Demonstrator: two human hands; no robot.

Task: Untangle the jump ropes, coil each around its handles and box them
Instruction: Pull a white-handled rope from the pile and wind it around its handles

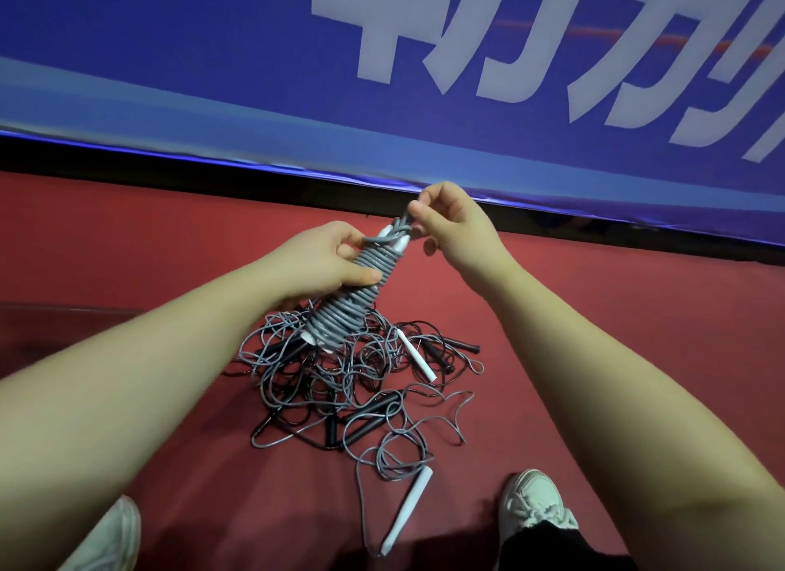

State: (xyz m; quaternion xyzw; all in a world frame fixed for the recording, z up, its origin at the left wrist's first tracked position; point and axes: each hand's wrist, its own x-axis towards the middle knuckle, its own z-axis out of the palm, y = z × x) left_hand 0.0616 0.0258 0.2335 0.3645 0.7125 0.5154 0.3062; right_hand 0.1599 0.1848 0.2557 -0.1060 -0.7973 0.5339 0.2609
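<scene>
Head view: matte red floor (127, 252) below a blue banner (212, 61) in the upper frame. At centre, left hand (335, 260) grips the grey coiled rope (348, 311); right hand (454, 222) pinches its end. Tangled ropes (340, 383) lie beneath.

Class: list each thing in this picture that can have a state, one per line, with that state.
Grey rope: coiled around its white handles, held up.
Left hand: grips the coil.
Right hand: pinches the rope end at the top.
Rope pile: tangled on the floor.
Loose white handle: lying flat on the floor.
</scene>
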